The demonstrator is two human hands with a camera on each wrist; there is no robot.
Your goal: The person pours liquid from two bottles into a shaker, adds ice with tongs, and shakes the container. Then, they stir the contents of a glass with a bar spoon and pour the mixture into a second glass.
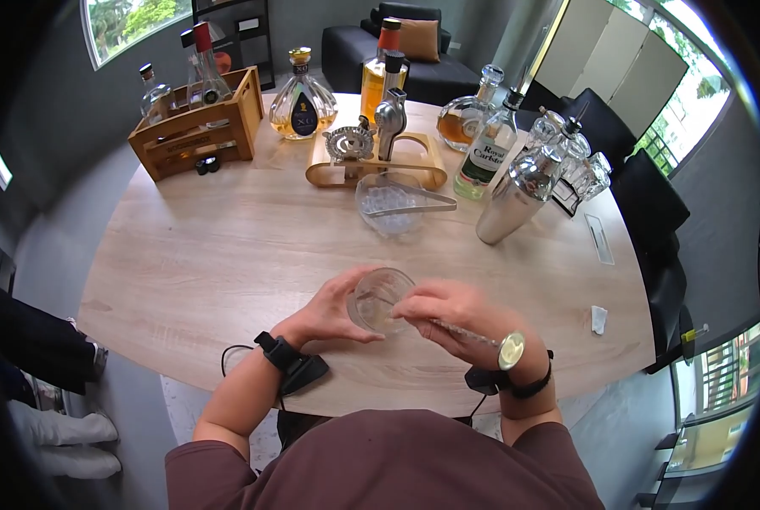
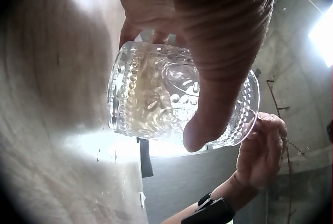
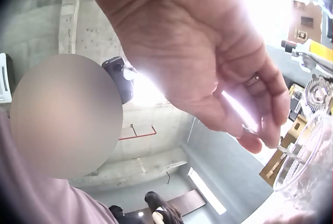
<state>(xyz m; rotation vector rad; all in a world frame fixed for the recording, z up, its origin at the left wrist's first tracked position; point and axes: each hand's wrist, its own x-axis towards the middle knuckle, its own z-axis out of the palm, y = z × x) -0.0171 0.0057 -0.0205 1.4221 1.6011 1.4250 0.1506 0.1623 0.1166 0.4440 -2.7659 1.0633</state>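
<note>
My left hand [image 1: 337, 308] grips a clear, embossed drinking glass [image 1: 378, 293] from its left side, thumb in front. Pale yellowish liquid shows through the bumpy wall of the glass [image 2: 151, 94] in the left wrist view, its base close to the tabletop. Over the rim is my right hand [image 1: 456, 314], pinching a bar spoon [image 1: 465, 332] with a twisted shaft between thumb and fingers. The spoon's round gold end [image 1: 511, 350] lies back over the wrist, while its lower part reaches into the glass. In the right wrist view the fingertips [image 3: 269, 136] hold the shaft just outside the rim.
Beyond the glass sit an ice bowl [image 1: 380, 223] with tongs [image 1: 414, 207] and a wooden bar-tool stand [image 1: 316, 174]. A steel shaker [image 1: 516, 200] and several bottles stand at right back. A wooden crate [image 1: 244, 119] holds bottles at left. Crumpled paper [image 1: 598, 320] lies right.
</note>
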